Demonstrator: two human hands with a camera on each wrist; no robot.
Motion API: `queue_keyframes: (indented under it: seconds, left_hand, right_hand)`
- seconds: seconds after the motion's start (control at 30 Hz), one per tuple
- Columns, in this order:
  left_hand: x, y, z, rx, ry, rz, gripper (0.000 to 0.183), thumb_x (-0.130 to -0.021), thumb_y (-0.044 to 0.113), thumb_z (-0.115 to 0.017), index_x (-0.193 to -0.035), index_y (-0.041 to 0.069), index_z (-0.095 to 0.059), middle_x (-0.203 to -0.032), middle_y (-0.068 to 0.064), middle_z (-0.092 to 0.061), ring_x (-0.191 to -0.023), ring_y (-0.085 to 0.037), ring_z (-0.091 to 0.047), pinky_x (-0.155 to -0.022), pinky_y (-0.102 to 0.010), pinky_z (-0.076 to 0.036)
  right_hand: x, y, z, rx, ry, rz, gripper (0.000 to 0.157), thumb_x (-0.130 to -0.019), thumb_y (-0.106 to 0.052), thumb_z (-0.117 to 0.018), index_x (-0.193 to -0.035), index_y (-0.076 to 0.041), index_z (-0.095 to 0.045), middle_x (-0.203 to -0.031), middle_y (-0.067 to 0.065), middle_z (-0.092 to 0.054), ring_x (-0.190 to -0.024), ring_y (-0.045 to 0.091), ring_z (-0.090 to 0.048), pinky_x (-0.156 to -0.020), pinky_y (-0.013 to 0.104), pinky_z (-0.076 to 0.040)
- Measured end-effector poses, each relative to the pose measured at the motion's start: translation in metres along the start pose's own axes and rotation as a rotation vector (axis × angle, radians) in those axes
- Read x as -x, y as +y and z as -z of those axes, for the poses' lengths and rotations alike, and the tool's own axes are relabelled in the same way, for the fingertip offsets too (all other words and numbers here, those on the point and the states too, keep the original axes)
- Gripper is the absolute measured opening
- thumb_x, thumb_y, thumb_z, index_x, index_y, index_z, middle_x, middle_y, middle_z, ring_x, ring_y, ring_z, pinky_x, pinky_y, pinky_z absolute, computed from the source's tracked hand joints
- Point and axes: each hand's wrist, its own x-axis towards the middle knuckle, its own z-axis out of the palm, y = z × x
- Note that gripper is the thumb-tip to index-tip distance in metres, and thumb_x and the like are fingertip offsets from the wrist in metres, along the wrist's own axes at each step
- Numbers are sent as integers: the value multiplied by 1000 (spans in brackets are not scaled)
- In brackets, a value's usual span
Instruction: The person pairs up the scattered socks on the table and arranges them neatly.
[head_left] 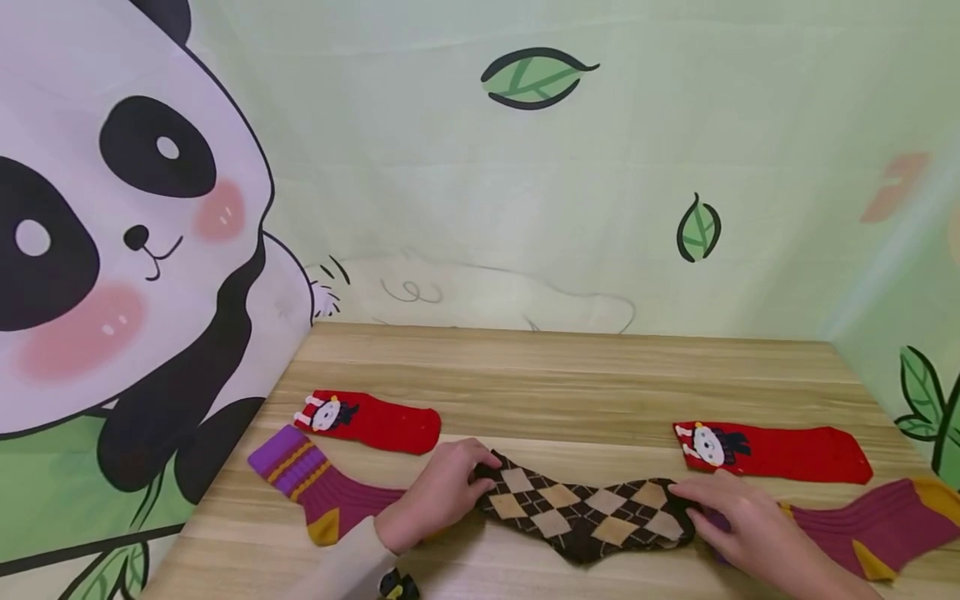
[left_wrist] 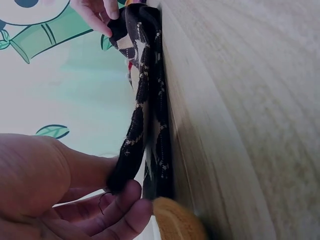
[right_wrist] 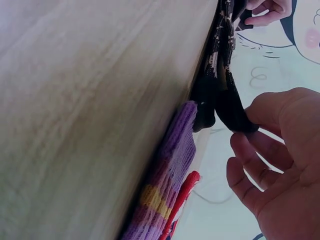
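Note:
A dark argyle sock (head_left: 581, 512) with tan and beige diamonds stretches sideways between both hands. My left hand (head_left: 448, 483) pinches its left end between thumb and fingers. The right hand (head_left: 738, 512) pinches the other end, the dark toe (right_wrist: 232, 112) in the right wrist view. Beneath the held sock, a second argyle layer (left_wrist: 161, 150) lies along the table in the left wrist view. Purple-maroon socks with mustard heels lie on either side: one (head_left: 341, 492) partly behind the left hand, the other (head_left: 873, 525) partly under the right hand.
Two red socks with a white animal face lie farther back, one at left (head_left: 382, 421) and one at right (head_left: 787, 454). The wooden table (head_left: 570, 375) ends at a green cloth backdrop (head_left: 420, 167) with a panda print (head_left: 217, 250) on the left.

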Motion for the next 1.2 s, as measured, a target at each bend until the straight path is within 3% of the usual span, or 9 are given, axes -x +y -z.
queue_keyframes:
  seconds: [0.13, 0.33, 0.43, 0.63, 0.87, 1.2]
  left_hand:
    - [-1, -2, -2, -57, -10, -12, 19, -87, 4, -81, -106, 2, -77, -104, -6, -73, -98, -18, -69, -84, -30, -57]
    - [0, -3, -4, -91, -42, -9, 22, -88, 6, -81, -108, 1, -77, -106, -7, -73, -102, -20, -69, -90, -34, -57]
    - [0, -4, -4, -98, -57, -8, 22, -88, 6, -80, -109, 1, -77, -107, -7, -72, -102, -20, -69, -90, -33, -57]
    - [1, -4, -4, -117, -72, -5, 23, -89, 8, -80, -110, 1, -77, -109, -8, -72, -103, -21, -69, -90, -34, -57]
    - [1, -4, -4, -135, -78, -2, 22, -89, 9, -81, -109, 3, -77, -107, -6, -71, -100, -19, -69, -87, -33, -58]
    - [0, -4, -4, -142, -95, 12, 21, -89, 11, -81, -109, 5, -78, -106, -3, -70, -98, -18, -68, -84, -32, -57]
  right_hand:
    - [-2, -1, 1, -8, -75, -47, 36, -78, -10, -88, -112, -16, -78, -108, -2, -76, -102, 25, -70, -88, 53, -57]
    - [-3, -2, 2, -24, -155, -81, 33, -82, -16, -87, -114, -14, -78, -111, 3, -75, -107, 34, -68, -89, 57, -55]
    - [-4, 0, 2, -1, -184, -77, 33, -82, -21, -87, -113, -15, -79, -111, 1, -75, -102, 26, -67, -87, 50, -58]
    - [-5, 5, 0, 57, -180, -9, 31, -81, -27, -87, -109, -16, -80, -107, -3, -74, -90, 12, -57, -76, 36, -58]
    - [-6, 9, -3, 81, -195, 43, 28, -82, -29, -87, -105, -15, -80, -105, -2, -74, -90, 17, -59, -74, 41, -55]
    - [-6, 8, -4, 89, -206, 39, 29, -81, -30, -87, -105, -15, -80, -104, -2, -73, -93, 21, -61, -77, 46, -57]
